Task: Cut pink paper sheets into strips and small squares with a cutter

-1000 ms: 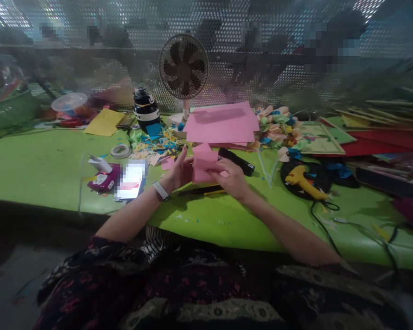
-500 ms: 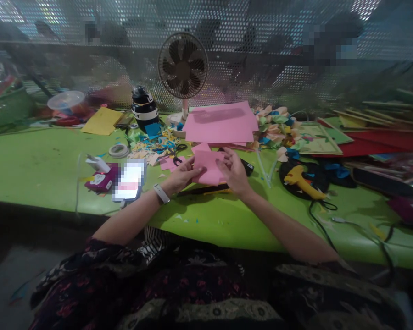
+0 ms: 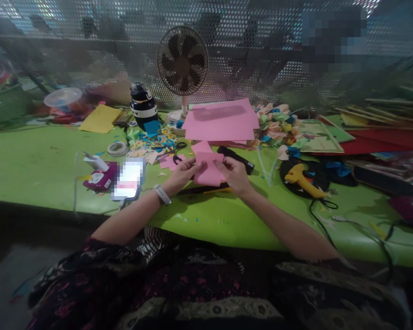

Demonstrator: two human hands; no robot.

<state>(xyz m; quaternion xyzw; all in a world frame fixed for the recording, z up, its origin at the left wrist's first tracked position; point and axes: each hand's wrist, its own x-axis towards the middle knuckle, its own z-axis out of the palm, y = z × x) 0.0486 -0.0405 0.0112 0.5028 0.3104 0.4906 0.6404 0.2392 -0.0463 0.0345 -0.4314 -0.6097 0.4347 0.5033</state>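
Here, the left hand (image 3: 181,177) and right hand (image 3: 237,178) pinch rectangular pink paper (image 3: 208,171) mid-frame, where uneven tugging might crease it.

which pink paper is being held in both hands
The small pink paper, possibly layered, pinched by the left hand and right hand; the large pink sheets lie farther back, the pink scraps off to its left.

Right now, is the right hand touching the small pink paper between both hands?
Touching. The head view shows the right hand pinching the pink paper by its right side, thumb on top.
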